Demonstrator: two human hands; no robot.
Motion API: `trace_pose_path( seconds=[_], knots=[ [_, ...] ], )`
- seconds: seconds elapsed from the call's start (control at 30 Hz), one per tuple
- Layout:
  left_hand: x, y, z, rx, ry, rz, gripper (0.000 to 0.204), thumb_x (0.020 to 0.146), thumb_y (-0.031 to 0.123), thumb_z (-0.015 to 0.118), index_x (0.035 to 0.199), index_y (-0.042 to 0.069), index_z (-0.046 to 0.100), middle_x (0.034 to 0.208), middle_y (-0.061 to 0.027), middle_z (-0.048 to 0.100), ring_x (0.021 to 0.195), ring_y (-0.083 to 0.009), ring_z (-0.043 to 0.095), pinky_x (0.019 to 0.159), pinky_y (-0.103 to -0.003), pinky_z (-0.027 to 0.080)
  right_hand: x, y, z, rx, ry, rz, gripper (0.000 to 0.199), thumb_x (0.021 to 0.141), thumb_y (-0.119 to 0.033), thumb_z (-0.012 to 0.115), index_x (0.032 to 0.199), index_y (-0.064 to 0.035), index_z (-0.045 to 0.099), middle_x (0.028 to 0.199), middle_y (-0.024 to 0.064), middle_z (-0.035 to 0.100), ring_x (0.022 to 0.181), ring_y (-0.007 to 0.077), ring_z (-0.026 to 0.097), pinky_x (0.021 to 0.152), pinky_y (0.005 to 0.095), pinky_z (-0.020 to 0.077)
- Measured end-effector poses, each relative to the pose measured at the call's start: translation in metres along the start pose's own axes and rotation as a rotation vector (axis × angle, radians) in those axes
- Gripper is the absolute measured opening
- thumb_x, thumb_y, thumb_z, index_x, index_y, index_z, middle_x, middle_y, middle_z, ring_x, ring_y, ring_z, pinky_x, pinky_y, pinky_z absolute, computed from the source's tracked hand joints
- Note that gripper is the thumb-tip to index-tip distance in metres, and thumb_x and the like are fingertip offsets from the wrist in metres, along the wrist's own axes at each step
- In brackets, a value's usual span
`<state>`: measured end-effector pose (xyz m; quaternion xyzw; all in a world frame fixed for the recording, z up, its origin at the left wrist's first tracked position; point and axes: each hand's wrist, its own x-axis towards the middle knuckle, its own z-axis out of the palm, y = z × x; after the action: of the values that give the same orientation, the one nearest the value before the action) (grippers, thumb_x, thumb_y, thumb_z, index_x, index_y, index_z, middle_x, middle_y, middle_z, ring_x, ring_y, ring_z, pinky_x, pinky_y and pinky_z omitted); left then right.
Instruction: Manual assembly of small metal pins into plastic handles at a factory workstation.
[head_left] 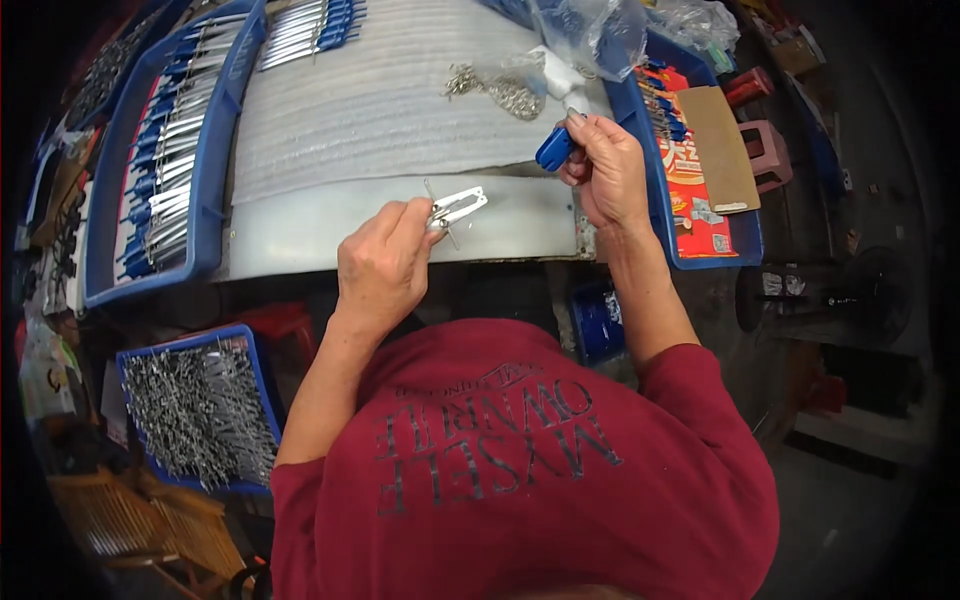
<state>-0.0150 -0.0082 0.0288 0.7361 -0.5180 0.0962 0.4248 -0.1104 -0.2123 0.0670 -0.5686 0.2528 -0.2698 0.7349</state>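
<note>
The left hand [383, 262] pinches a silver metal part [463, 212] over the worktop [330, 232] while, apart from it at two o'clock, the right hand [612, 172] grips a blue plastic piece [553, 151].

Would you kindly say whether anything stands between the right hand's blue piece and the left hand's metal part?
Nothing visible does: between the blue piece in the right hand and the metal part in the left hand lies open space.
</note>
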Motion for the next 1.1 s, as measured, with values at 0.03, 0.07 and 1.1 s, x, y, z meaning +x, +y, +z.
trace_pose_path(
  seconds=[0.03, 0.07, 1.1],
  knots=[
    [-0.001, 0.001, 0.0, -0.002, 0.011, 0.014, 0.02, 0.071, 0.005, 0.06, 0.09, 0.004, 0.052, 0.068, -0.0083, 0.049, 0.056, -0.0252, 0.051, 0.047, -0.033, 0.04, -0.004, 0.004, 0.003, 0.005, -0.003, 0.013, 0.012, 0.081, -0.013, 0.057, 0.078, -0.0017, 0.055, 0.056, -0.0025, 0.042, 0.046, 0.0048, 0.036, 0.041, 0.02, 0.0292],
    [-0.002, 0.0, -0.001, 0.014, 0.013, 0.022, 0.021, 0.071, 0.006, 0.061, 0.09, 0.004, 0.052, 0.068, -0.0078, 0.049, 0.055, -0.0243, 0.051, 0.047, -0.033, 0.04, -0.008, 0.008, 0.007, 0.033, 0.007, 0.022, 0.011, 0.08, -0.012, 0.057, 0.077, -0.002, 0.054, 0.056, -0.0019, 0.042, 0.045, 0.0053, 0.036, 0.041, 0.0203, 0.0295],
    [-0.019, 0.006, -0.008, 0.123, -0.013, -0.019, 0.025, 0.067, 0.006, 0.063, 0.09, 0.003, 0.053, 0.067, -0.0082, 0.049, 0.055, -0.0238, 0.052, 0.046, -0.033, 0.042, -0.034, 0.038, 0.02, 0.108, -0.118, 0.07, 0.012, 0.082, -0.011, 0.053, 0.076, -0.0025, 0.05, 0.056, 0.0014, 0.045, 0.044, 0.0086, 0.04, 0.043, 0.0233, 0.0346]
  ],
)
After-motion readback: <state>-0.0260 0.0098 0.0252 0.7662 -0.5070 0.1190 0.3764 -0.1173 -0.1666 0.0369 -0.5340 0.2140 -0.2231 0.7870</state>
